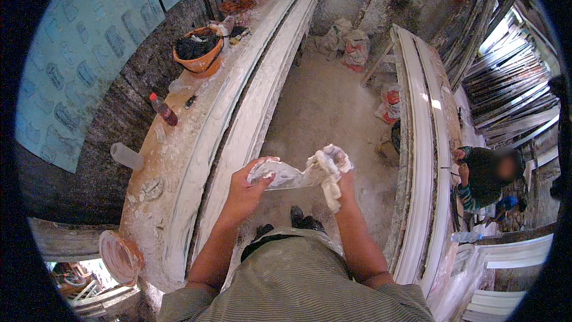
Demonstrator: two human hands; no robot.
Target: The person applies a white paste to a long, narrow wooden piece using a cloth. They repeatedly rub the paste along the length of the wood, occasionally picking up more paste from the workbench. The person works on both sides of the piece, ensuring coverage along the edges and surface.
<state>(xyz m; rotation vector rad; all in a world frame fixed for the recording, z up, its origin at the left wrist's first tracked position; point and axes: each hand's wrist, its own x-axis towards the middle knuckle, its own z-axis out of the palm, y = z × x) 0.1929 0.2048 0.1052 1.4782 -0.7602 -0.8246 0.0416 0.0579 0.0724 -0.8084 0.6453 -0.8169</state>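
Note:
A thin, whitish, limp strip smeared with wet plaster (289, 177) stretches between my two hands, in front of my body and above the floor. My left hand (245, 189) pinches its left end between thumb and fingers. My right hand (344, 180) is closed on a thick, dripping clump at the other end, and white paste covers most of its fingers. What the strip is made of does not show. To the left of my left hand lie long white plaster mouldings (238, 149) on a bench, their surface rough and wet-looking.
On the left bench (164, 161) stand an orange tub (199, 59), a red-capped bottle (162, 109) and a whitish plastic bottle (127, 156). A plaster-caked bucket (121, 256) is near its front end. Mouldings (418, 137) line the right bench, where another person (485, 173) is. Bags (356, 48) lie on the floor.

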